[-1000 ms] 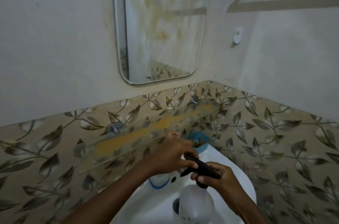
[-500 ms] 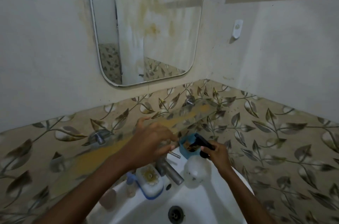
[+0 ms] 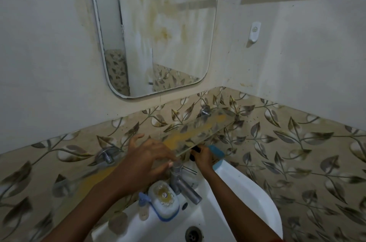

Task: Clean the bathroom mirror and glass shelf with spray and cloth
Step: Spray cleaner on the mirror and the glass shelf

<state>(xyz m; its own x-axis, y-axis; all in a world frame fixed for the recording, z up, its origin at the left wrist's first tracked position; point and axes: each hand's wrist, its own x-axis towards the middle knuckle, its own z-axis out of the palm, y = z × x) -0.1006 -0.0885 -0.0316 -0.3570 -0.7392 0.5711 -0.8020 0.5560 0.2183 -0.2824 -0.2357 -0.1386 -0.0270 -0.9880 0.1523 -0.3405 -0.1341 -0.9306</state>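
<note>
The wall mirror (image 3: 158, 33) is streaked with yellow-brown stains. Below it, the glass shelf (image 3: 198, 128) carries a long yellow smear along its length. My right hand (image 3: 203, 157) is under the shelf's front edge, closed on the black trigger head of the spray bottle (image 3: 195, 149). The pale bottle body is mostly hidden behind the tap. My left hand (image 3: 146, 158) hovers over the middle of the shelf, just above the tap, fingers spread and holding nothing. No cloth is in view.
A white sink (image 3: 237, 192) sits below with a steel tap (image 3: 184, 184) and a soap dish (image 3: 164, 200) holding a soap bar. A blue cup (image 3: 216, 152) stands at the sink's back corner. A white wall hook (image 3: 254, 31) is on the right wall.
My left hand let go of the trigger head and moved left over the shelf. My right hand carried the bottle away from me to the back of the sink, under the shelf.
</note>
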